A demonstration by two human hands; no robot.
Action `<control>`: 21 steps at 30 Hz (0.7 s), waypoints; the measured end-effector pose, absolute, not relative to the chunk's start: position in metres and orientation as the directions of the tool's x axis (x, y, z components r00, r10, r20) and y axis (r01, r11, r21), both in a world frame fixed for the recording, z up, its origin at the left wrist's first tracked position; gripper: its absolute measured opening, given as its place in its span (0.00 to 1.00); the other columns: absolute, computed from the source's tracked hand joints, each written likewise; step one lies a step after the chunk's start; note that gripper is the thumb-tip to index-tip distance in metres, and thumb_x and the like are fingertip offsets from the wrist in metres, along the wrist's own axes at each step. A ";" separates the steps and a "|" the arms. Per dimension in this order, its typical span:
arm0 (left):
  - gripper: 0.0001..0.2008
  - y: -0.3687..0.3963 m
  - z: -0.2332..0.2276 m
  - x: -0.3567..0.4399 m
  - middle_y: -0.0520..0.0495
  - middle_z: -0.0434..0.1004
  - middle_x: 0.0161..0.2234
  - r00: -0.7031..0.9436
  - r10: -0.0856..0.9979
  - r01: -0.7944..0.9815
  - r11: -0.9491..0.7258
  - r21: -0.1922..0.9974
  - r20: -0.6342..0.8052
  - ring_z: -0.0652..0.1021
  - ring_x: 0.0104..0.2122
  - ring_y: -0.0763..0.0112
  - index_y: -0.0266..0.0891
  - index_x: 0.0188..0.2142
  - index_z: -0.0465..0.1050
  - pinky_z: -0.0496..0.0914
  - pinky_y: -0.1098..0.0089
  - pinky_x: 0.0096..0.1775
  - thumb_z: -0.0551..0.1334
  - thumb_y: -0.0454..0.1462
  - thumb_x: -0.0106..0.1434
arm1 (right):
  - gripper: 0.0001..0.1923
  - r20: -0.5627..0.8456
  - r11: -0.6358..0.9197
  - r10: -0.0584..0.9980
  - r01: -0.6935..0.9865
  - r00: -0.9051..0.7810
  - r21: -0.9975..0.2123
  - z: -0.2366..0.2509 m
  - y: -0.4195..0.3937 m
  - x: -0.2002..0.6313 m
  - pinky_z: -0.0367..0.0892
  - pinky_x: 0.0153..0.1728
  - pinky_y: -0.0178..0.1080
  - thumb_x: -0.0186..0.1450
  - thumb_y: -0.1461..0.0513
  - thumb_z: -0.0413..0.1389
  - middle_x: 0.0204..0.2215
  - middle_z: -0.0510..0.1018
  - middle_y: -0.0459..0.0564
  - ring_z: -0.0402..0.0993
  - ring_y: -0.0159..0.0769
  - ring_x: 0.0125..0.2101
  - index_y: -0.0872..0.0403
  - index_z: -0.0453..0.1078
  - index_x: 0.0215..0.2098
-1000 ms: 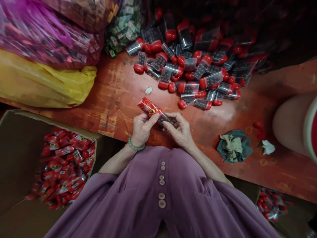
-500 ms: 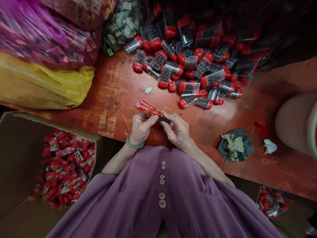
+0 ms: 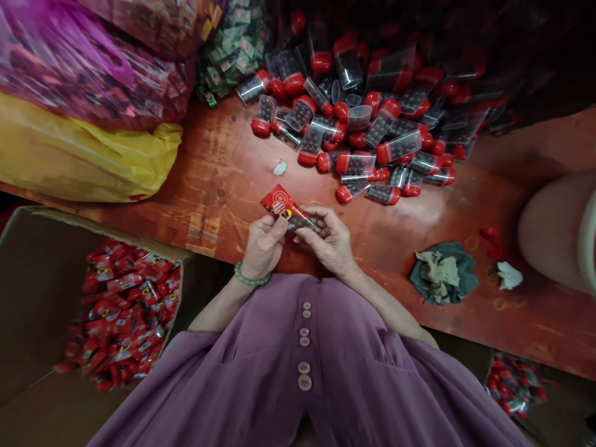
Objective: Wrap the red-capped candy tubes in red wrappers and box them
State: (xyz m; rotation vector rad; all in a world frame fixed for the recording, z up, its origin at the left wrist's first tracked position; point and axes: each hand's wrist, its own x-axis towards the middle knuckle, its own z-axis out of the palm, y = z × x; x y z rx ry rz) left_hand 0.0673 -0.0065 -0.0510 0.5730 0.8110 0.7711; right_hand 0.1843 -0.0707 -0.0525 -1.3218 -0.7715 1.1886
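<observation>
A red printed packet with a yellow spot on its front is held over the table's near edge. My left hand, with a green bead bracelet on the wrist, pinches its lower left side with the thumb on top. My right hand grips the packet's dark, see-through right end between thumb and fingers. What fills that end is hard to make out. Beyond my hands lies a heap of clear containers with red ends, many showing dark round beads inside.
At left, a cardboard box holds many red packets. A yellow bag and a purple bag lie on the table. To the right are a crumpled dark cloth, white scrap and a pale bucket.
The packet has turned in my hands, so its broad printed face now shows instead of a narrow side. My right fingers have shifted slightly along its end.
</observation>
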 end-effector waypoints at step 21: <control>0.17 -0.047 -0.038 0.009 0.47 0.82 0.30 0.437 0.808 -0.021 0.448 0.894 -0.395 0.78 0.28 0.70 0.36 0.32 0.82 0.74 0.69 0.32 0.72 0.48 0.54 | 0.25 0.071 0.071 0.997 -0.016 0.027 -0.997 -0.054 -0.087 0.175 0.63 0.23 0.31 0.52 0.49 0.71 0.22 0.69 0.37 0.62 0.24 0.20 0.51 0.60 0.29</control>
